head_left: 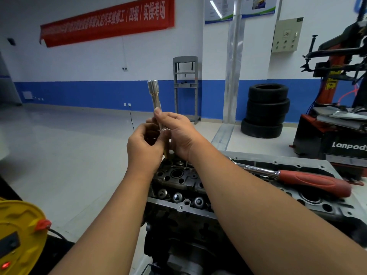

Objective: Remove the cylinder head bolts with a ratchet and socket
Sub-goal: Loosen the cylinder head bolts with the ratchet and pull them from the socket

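Observation:
Both hands are raised above the far end of the cylinder head [178,175]. My right hand [178,133] grips a long chrome socket extension [155,98], which stands upright with its wide socket end on top. My left hand [145,143] curls around something at the extension's lower end; a thin brass-coloured shaft [166,151], perhaps a bolt, pokes down below the fingers. The ratchet [297,177], with its red handle, lies loose on the head's right side, apart from both hands.
A yellow cable reel [19,235] sits at the lower left. Three stacked tyres [266,110], a grey shop press [185,86] and a red tyre changer [337,116] stand behind the engine. Pale floor spreads to the left.

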`<action>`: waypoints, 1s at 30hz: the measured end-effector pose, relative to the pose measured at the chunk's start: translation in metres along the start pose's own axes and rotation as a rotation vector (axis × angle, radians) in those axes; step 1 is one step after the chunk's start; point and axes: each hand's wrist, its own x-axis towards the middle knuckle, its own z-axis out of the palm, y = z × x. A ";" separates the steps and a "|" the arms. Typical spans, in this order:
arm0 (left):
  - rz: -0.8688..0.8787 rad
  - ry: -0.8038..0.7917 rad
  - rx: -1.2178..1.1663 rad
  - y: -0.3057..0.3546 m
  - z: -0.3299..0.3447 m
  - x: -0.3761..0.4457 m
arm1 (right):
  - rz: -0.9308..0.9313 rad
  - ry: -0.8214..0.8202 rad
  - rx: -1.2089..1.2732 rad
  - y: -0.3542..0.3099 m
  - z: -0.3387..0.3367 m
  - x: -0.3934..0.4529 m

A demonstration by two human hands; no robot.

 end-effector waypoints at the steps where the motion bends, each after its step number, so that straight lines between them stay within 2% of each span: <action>1: 0.005 0.003 0.006 0.001 0.000 0.000 | 0.000 -0.011 -0.002 0.000 0.000 0.000; 6: -0.108 -0.147 -0.164 0.008 0.001 -0.004 | 0.010 0.028 0.015 -0.002 0.003 0.000; 12: -0.005 -0.008 0.028 0.000 0.000 0.000 | -0.018 0.006 0.066 0.003 0.000 0.002; 17: -0.125 -0.138 -0.145 0.008 0.001 -0.003 | -0.027 -0.018 0.017 0.001 0.003 0.001; 19: -0.134 -0.119 -0.156 0.009 0.001 -0.003 | -0.020 -0.011 -0.005 0.001 0.003 0.002; 25: -0.010 -0.005 0.010 0.002 -0.001 -0.001 | -0.036 -0.039 0.081 0.002 0.001 0.002; 30: -0.112 -0.095 -0.177 0.007 0.001 -0.003 | -0.012 0.005 -0.019 -0.002 0.004 0.001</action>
